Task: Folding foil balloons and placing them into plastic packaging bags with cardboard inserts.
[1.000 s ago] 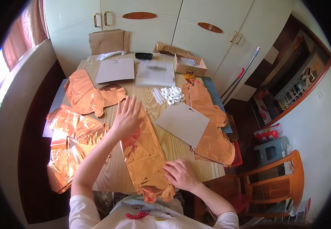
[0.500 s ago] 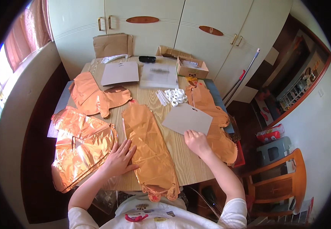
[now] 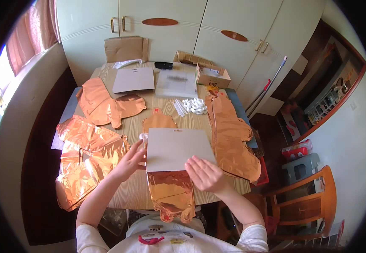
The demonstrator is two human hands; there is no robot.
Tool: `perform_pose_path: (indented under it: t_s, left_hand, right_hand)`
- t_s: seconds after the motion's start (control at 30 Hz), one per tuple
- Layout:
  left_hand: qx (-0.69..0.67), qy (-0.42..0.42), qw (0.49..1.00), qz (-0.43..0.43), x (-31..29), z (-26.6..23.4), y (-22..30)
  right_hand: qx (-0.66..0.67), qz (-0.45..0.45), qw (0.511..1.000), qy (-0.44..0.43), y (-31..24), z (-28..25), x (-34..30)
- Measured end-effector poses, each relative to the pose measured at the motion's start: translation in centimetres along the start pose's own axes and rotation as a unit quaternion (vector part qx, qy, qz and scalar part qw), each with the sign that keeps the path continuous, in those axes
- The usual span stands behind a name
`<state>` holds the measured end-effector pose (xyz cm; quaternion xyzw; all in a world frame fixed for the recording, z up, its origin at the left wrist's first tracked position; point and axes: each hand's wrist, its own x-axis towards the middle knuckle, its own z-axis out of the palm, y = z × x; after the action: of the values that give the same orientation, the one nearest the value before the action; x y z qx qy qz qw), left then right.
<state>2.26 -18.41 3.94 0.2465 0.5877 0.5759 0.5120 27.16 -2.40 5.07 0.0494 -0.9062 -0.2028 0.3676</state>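
Observation:
A pale grey card [image 3: 178, 147] with a small hanger slot lies across the middle of a flat copper-coloured foil balloon [image 3: 170, 189]. The balloon's far end and near end stick out from under it. My right hand [image 3: 204, 173] rests with straight fingers on the card's near right corner; its thumb is hidden. At the card's left edge my left hand [image 3: 129, 161] is open, its fingers apart and their tips beside the edge. A small whitish, see-through bit [image 3: 143, 136] shows by those fingertips; I cannot tell what it is.
More foil balloons lie at the far left [image 3: 100, 101], near left [image 3: 86, 160] and right [image 3: 231, 139]. Behind are another grey card [image 3: 133, 80], a clear plastic packet [image 3: 176, 83], white rings [image 3: 194, 106] and an open carton [image 3: 212, 76]. A wooden chair [image 3: 303, 202] stands right.
My right hand has brought the grey card leftward from the table's right side onto the middle balloon. My left hand has lifted off the balloon's left edge to the card's left side.

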Motion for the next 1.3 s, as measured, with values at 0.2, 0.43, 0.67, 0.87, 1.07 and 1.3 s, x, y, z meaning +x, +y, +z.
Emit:
perform_pose_path:
  t_s: [0.2, 0.43, 0.67, 0.87, 1.07, 1.3]
  left_hand:
    - [0.22, 0.061, 0.97, 0.088, 4.0, -1.0, -2.0]
    - [0.671, 0.19, 0.659, 0.283, 5.7, -6.8, -1.2]
    - [0.642, 0.129, 0.714, 0.247, 8.7, -8.3, -1.6]
    - [0.568, 0.128, 0.745, 0.325, 12.8, -1.5, 3.2]
    - [0.603, 0.093, 0.674, 0.416, 22.3, 9.1, 3.6]
    - [0.576, 0.003, 0.738, 0.352, 16.6, 6.0, 2.5]
  right_hand:
    - [0.02, -0.012, 1.0, -0.019, -1.5, 1.8, -1.1]
    - [0.036, -0.01, 0.999, -0.029, -1.7, 1.6, -2.9]
    - [0.165, -0.002, 0.984, -0.072, -1.7, 4.5, -2.3]
    - [0.264, 0.026, 0.959, -0.104, -1.9, 5.9, -3.6]
    - [0.341, 0.088, 0.934, -0.06, -2.1, 6.6, -4.1]
    - [0.339, 0.159, 0.922, -0.1, -0.7, 6.9, -4.8]
